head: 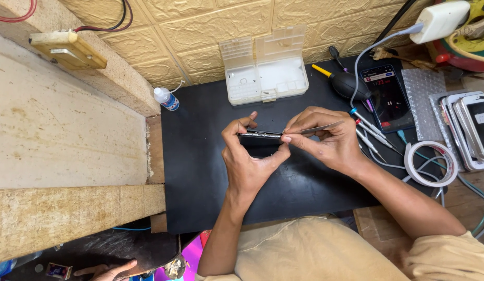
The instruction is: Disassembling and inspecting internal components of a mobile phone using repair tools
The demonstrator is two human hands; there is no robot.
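Observation:
My left hand [247, 156] grips a dark smartphone [260, 138] held on edge above the black work mat [200, 171], thumb and fingers wrapped around its near end. My right hand [325, 138] pinches a thin flat metal blade [320, 127] whose tip lies against the phone's top edge. Both hands meet at the phone's right end.
A clear plastic parts box [265, 70] stands open at the mat's back. A small white bottle [166, 99], a black air blower [348, 83], several screwdrivers [369, 130], a lit phone [387, 96], a tape roll [432, 164] and stacked phones [473, 130] lie around. Another person's hand [104, 270] shows at bottom left.

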